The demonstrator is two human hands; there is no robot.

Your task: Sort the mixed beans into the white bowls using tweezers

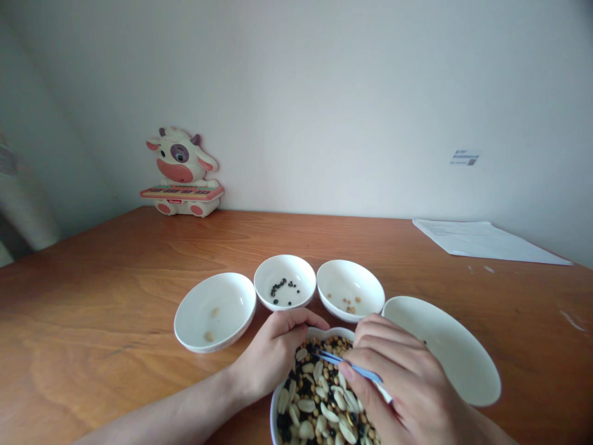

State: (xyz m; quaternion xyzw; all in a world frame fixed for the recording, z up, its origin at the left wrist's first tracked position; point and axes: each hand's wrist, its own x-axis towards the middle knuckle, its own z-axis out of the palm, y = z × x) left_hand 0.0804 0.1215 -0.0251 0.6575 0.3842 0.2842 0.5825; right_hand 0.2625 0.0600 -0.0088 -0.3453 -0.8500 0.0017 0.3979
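Right hand (407,377): blue tweezers (368,373) between fingers (375,358), tips over bean-peanut mix (306,405).

Softly, rather dimly lit; darker leftward along wall (333,123); blurred at far left; stretched toward edges; dark at upper-right corner.

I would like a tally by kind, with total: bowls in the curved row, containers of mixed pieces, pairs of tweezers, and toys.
Bowls in the row: 4
Container of mixed pieces: 1
Pair of tweezers: 1
Cow toy: 1
Total: 7
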